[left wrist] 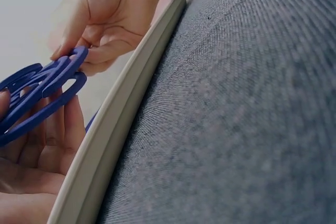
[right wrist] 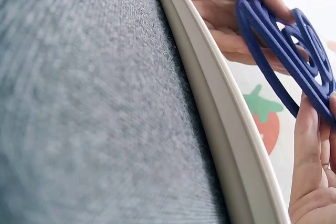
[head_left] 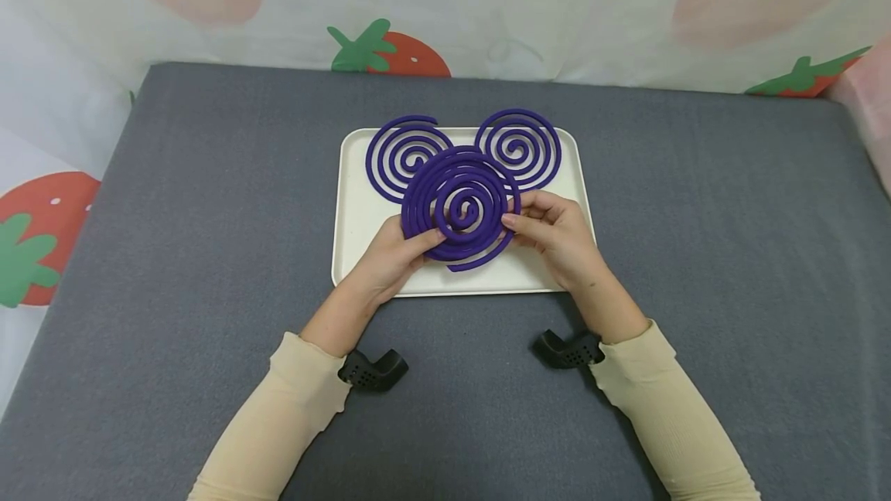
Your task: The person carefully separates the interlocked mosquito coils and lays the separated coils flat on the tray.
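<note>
A purple mosquito coil, looking like a pair of spirals nested or stacked together, is held above the white tray. My left hand grips its lower left side, thumb on top and fingers beneath. Its right edge is pinched between thumb and fingers of my right hand. One loose outer end sticks out at the bottom. In the left wrist view the coil appears edge-on, its layers slightly apart. Two single coils lie behind it: a left coil and a right coil, both overhanging the tray's far rim.
The tray stands on a grey cloth-covered table. Behind it hangs a pale curtain with strawberry and flower prints. A pink object is at the far right edge. Black wrist devices are worn at both wrists.
</note>
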Motion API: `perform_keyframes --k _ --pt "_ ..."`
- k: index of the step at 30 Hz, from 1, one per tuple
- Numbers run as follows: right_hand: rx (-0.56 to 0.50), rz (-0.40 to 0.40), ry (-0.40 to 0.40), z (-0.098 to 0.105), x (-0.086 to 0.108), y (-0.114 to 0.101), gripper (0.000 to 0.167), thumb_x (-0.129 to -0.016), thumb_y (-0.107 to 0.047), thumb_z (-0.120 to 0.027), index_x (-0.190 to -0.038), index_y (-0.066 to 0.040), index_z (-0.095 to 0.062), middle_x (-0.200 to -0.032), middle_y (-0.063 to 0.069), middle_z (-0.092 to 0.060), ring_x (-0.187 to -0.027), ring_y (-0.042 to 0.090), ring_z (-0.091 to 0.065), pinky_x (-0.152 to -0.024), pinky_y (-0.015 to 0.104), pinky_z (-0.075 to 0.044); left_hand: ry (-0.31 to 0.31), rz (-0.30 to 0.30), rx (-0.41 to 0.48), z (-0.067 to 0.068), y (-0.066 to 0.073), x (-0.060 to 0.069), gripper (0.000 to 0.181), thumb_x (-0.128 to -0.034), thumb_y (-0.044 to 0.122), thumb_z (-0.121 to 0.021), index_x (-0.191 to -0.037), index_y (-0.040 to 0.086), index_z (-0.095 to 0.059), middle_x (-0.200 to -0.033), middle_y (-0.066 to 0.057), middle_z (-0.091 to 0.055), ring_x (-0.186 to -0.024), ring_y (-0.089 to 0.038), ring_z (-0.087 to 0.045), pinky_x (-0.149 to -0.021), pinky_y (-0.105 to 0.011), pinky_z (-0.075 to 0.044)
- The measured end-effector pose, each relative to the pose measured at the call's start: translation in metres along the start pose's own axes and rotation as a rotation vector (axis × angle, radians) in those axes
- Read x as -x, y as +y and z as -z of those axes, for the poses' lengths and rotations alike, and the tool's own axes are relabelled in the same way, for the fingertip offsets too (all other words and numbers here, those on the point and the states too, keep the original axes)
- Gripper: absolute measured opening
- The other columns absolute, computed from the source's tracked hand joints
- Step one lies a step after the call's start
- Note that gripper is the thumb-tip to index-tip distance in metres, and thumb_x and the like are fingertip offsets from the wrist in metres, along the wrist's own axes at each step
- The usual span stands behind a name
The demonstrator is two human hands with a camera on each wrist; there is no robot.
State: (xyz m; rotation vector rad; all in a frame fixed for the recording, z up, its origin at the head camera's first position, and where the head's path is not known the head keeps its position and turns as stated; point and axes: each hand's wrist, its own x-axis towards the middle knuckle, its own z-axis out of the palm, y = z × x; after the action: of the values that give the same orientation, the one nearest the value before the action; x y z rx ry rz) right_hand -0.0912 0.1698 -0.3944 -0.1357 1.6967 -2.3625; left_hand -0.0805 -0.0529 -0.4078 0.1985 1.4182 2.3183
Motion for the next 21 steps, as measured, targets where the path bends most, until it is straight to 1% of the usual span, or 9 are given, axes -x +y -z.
perform_keyframes --k 2,4,6,9,11,12,15,18,21 --pt "-0.007 0.022 -0.001 -0.0002 0.0004 0.0006 0.015 -0.082 0.007 -0.068 -0.084 -0.008 -0.066 -0.076 0.004 -0.066 -0.068 0.010 -0.064 -0.060 0.023 -0.056 -0.002 -0.001 0.008 0.0002 -0.0002 -0.0001 0.026 -0.0868 -0.006 -0.049 -0.111 0.001 -0.056 -0.095 -0.001 -0.065 -0.088 -0.011 -0.063 -0.079 -0.026 -0.053" --pt "-0.006 0.039 0.000 -0.0007 0.0004 0.0011 0.013 -0.080 0.003 -0.072 -0.086 -0.008 -0.066 -0.077 0.004 -0.066 -0.069 0.010 -0.064 -0.060 0.024 -0.056 -0.004 -0.002 0.015 0.0005 -0.0009 -0.0002 0.025 -0.0868 -0.004 -0.052 -0.111 0.001 -0.056 -0.095 -0.001 -0.065 -0.088 -0.012 -0.063 -0.079 -0.026 -0.053" --pt "0.009 0.058 0.004 -0.0019 0.0005 0.0013 0.017 -0.081 0.007 -0.068 -0.087 -0.009 -0.066 -0.079 0.004 -0.065 -0.069 0.010 -0.064 -0.061 0.024 -0.056 -0.008 -0.004 0.018 0.0014 -0.0024 -0.0008 0.026 -0.0881 0.006 -0.062 -0.112 0.001 -0.055 -0.096 -0.001 -0.065 -0.087 -0.012 -0.063 -0.078 -0.027 -0.054" --pt "0.027 0.095 0.003 -0.0041 0.0008 0.0008 0.031 -0.082 0.019 -0.057 -0.089 -0.010 -0.066 -0.082 0.002 -0.063 -0.070 0.009 -0.064 -0.062 0.024 -0.056 0.000 -0.003 0.019 0.0023 -0.0039 -0.0014 0.048 -0.0831 0.028 -0.074 -0.116 0.000 -0.054 -0.095 0.000 -0.066 -0.086 -0.012 -0.063 -0.075 -0.027 -0.054" --pt "0.029 0.121 -0.003 -0.0052 0.0011 0.0006 0.039 -0.081 0.024 -0.050 -0.089 -0.011 -0.066 -0.084 0.002 -0.062 -0.071 0.009 -0.064 -0.063 0.024 -0.056 0.003 0.002 0.022 0.0024 -0.0040 -0.0015 0.059 -0.0809 0.036 -0.074 -0.121 -0.002 -0.051 -0.094 0.000 -0.067 -0.085 -0.012 -0.064 -0.073 -0.028 -0.054" --pt "0.025 0.132 -0.010 -0.0055 0.0012 0.0006 0.041 -0.081 0.026 -0.049 -0.089 -0.011 -0.066 -0.084 0.002 -0.062 -0.071 0.010 -0.064 -0.063 0.024 -0.056 0.005 0.007 0.022 0.0022 -0.0034 -0.0013 0.057 -0.0841 0.033 -0.071 -0.123 -0.003 -0.050 -0.094 0.000 -0.067 -0.085 -0.012 -0.064 -0.072 -0.029 -0.055" --pt "0.011 0.154 -0.018 -0.0054 0.0013 0.0010 0.043 -0.081 0.027 -0.046 -0.089 -0.010 -0.066 -0.083 0.002 -0.062 -0.072 0.010 -0.064 -0.063 0.024 -0.056 -0.008 0.025 0.046 0.0008 -0.0003 -0.0001 0.044 -0.0950 0.014 -0.056 -0.130 -0.009 -0.042 -0.094 0.000 -0.068 -0.086 -0.013 -0.065 -0.073 -0.030 -0.056" --pt "-0.009 0.158 -0.017 -0.0044 0.0006 0.0018 0.043 -0.082 0.026 -0.046 -0.088 -0.011 -0.067 -0.083 0.001 -0.063 -0.072 0.010 -0.065 -0.063 0.024 -0.056 -0.047 0.036 0.086 0.0002 0.0028 0.0008 0.043 -0.0949 0.000 -0.039 -0.135 -0.014 -0.034 -0.099 0.000 -0.067 -0.089 -0.014 -0.065 -0.074 -0.032 -0.056" --pt "-0.042 0.155 -0.020 -0.0029 0.0001 0.0020 0.036 -0.084 0.021 -0.051 -0.088 -0.011 -0.067 -0.084 0.001 -0.063 -0.072 0.010 -0.064 -0.064 0.024 -0.056 -0.095 0.031 0.149 0.0002 0.0042 0.0012 0.046 -0.0928 -0.002 -0.034 -0.136 -0.014 -0.031 -0.104 -0.003 -0.066 -0.092 -0.016 -0.064 -0.076 -0.034 -0.055"
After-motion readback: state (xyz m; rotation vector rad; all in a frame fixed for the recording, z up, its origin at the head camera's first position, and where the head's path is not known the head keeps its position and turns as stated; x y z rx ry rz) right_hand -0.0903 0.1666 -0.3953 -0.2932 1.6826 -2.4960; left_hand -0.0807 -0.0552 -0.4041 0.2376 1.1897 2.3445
